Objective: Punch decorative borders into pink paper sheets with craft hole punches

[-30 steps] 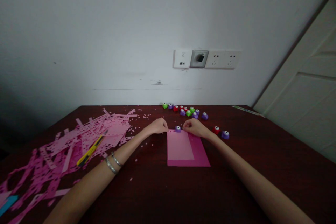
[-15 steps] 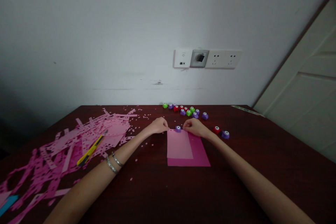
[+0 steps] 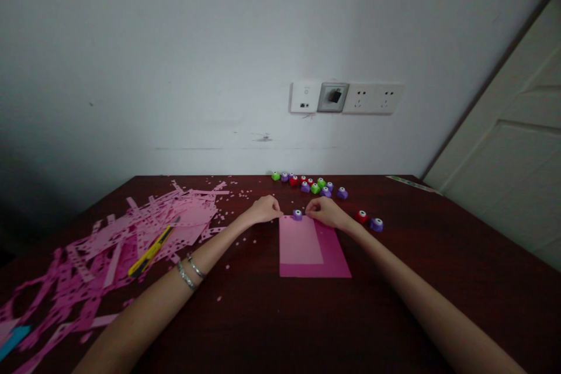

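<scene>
Dark red-brown wooden table (image 3: 245, 327): smooth-looking, so paper should slide on it readily.
Tangled heap of pink paper strips (image 3: 188, 221): on the left, apart from both hands; probably very light, and the perforated strips would likely tear if tugged.
Magenta rectangular paper sheet (image 3: 332, 248): flat at mid-table, partly covered; likely light and bendable, best taken by its uncovered right margin or near edge.
Pale pink rectangular paper sheet (image 3: 300, 245): on top of the magenta one, leaving that sheet's right and near margins showing; it should weigh almost nothing, flex easily, crease under a hard squeeze, and be weakest around the small dark marks, apparently holes, at its far edge. Its far corners look the surest hold.
Left hand (image 3: 264, 209): fingertips pinched on the pale sheet's far left corner; I cannot tell whether they catch the magenta sheet too.
Right hand (image 3: 325, 213): fingertips drawn together on the pale sheet's far edge, near its right corner.
Small purple plastic punch with a white round top (image 3: 297, 215): at the pale sheet's far edge, between the hands; probably light, rigid and slick, best gripped by its sides.
</scene>
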`<state>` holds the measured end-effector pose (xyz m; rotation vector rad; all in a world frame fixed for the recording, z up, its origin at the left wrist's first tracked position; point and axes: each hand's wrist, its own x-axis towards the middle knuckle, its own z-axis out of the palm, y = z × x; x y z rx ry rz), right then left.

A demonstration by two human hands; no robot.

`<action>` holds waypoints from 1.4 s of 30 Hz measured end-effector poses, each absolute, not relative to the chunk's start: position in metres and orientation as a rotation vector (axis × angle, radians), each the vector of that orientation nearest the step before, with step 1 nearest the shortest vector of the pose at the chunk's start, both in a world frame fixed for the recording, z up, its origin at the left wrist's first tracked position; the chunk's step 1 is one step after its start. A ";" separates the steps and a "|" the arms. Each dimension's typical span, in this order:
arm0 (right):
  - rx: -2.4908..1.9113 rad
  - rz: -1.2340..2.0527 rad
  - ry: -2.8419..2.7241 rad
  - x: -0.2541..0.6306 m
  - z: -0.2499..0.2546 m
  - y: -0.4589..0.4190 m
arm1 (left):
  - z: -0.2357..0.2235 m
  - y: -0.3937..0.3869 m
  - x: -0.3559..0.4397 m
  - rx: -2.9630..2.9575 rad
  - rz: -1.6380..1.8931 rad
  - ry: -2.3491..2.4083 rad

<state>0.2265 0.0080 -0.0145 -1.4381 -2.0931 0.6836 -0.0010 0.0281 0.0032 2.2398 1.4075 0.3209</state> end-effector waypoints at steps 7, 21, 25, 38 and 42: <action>-1.501 0.710 -1.993 0.222 -0.001 0.005 | 0.014 0.028 0.001 2.241 0.474 1.380; -1.328 1.507 -1.771 0.213 0.007 -0.004 | 0.014 0.041 0.019 2.134 0.287 0.923; -1.339 1.542 -1.740 0.215 0.005 -0.005 | 0.014 0.041 0.019 2.101 0.296 0.938; -1.370 1.699 -1.548 0.211 0.003 0.000 | 0.015 0.042 0.021 2.027 0.276 1.014; -1.382 1.757 -1.519 0.212 0.004 0.005 | 0.019 0.044 0.025 1.990 0.227 1.040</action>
